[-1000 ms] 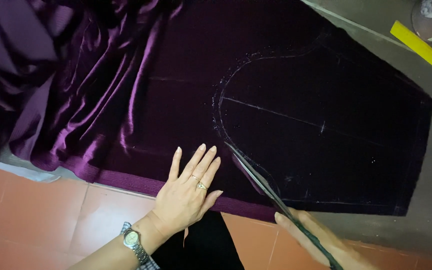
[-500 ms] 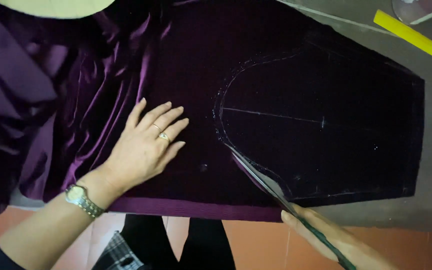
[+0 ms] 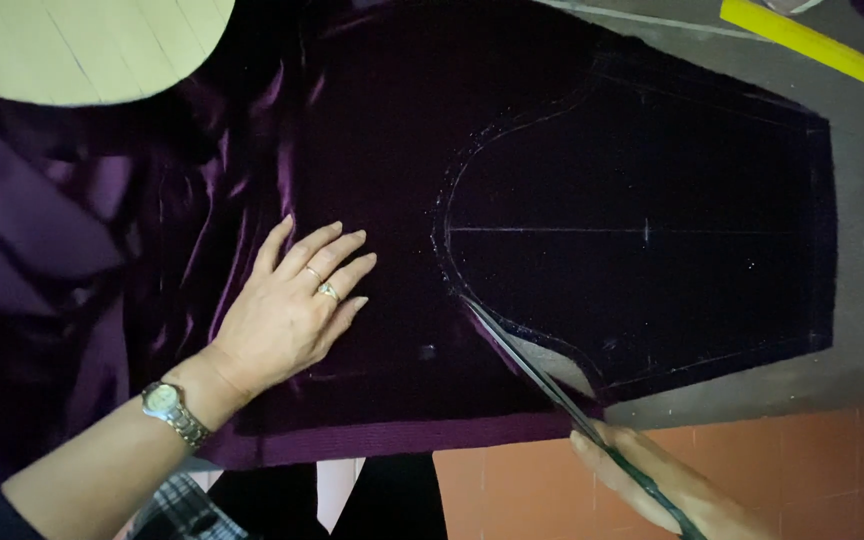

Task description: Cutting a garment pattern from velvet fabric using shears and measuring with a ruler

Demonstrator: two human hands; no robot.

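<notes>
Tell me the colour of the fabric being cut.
Deep purple velvet fabric with pale chalk lines, seen in the head view.

The right hand (image 3: 652,480) and the scissors (image 3: 552,385) handles are cut off by the bottom edge.

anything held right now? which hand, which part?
Right hand holds the scissors by the handle end, blades in the purple velvet fabric. Left hand grips nothing; it lies flat on the fabric.

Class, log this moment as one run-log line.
left hand: flat on purple velvet | right hand: holds scissors | blades: in cut along chalk outline
</notes>
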